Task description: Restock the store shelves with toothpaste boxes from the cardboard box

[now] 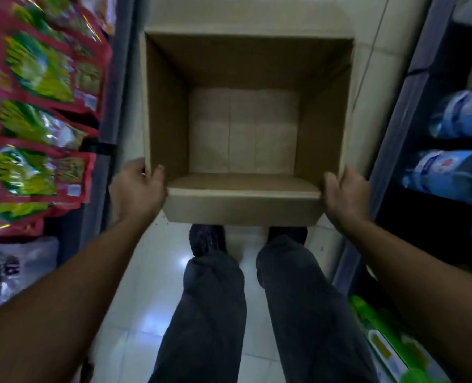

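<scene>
the left hand [138,186] grips the near left corner of the cardboard box [243,207], and the right hand [345,193] grips the near right corner, fingers curled round the edges. the box is held open side up above the shoes [207,240] in the aisle, its inside showing only bare cardboard walls and bottom flaps. red and green packets [36,120] fill the left shelves, and blue bottles [455,114] lie on the right.

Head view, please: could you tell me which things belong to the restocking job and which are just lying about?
Job: cardboard box, nothing visible inside; left hand and right hand, each gripping a near corner.
Just about: red snack packets, blue bottles, green packs.
</scene>
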